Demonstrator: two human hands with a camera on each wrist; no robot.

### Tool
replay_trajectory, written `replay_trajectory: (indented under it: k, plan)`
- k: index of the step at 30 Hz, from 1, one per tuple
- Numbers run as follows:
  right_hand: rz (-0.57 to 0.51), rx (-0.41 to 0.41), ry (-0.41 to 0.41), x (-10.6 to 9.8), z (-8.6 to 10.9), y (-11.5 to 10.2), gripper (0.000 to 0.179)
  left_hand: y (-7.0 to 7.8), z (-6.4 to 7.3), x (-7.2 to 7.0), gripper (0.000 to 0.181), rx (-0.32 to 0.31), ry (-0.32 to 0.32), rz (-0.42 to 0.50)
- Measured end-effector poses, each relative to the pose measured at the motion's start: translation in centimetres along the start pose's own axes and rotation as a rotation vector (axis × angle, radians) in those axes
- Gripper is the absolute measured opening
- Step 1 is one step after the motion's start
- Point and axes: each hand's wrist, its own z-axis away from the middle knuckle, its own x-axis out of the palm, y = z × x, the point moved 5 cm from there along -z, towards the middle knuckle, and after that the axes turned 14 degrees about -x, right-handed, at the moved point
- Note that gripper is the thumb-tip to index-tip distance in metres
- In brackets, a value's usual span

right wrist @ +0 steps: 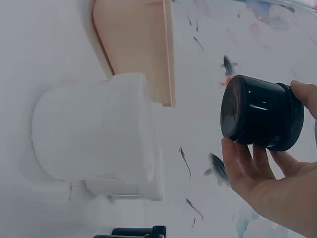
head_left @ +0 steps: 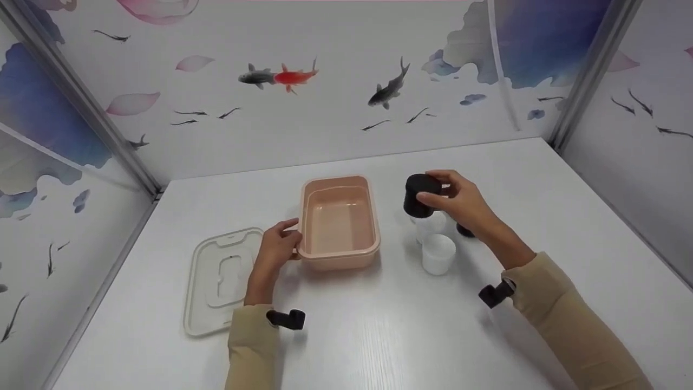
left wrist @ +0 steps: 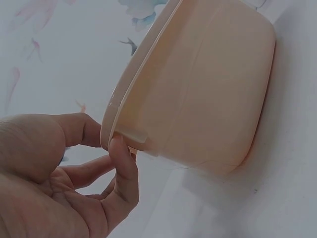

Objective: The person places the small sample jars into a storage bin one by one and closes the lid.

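Note:
A pink, open-topped plastic bin [head_left: 338,261] stands on the table, its inside bare. My left hand [head_left: 278,245] pinches the bin's left rim near the front corner; in the left wrist view the thumb and a finger close on the rim's edge. Above the white jars, my right hand [head_left: 460,200] grips a black lidded jar [right wrist: 260,111], held clear of the table between thumb and fingers. Below it are a white jar [head_left: 438,254] at the front and another white jar [head_left: 431,222] just behind, partly covered by the black one.
Left of the bin lies a pale flat lid [head_left: 197,292], partly under my left arm. More black jars [right wrist: 133,232] show at the bottom of the right wrist view, mostly hidden by my right hand in the head view. Printed panels [head_left: 335,130] wall the table at the back and sides.

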Motion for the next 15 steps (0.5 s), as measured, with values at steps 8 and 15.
replay_trajectory:
  k: [8,15]
  plan:
    - [-0.006,0.016,-0.008,2.6,-1.8,-1.9,0.072,0.0,0.2,-0.1,0.05,0.017,-0.016,0.011]
    - [-0.021,0.03,-0.042,5.0,-3.4,-3.0,0.072,0.1,0.3,-0.2,0.05,0.015,-0.022,0.016]
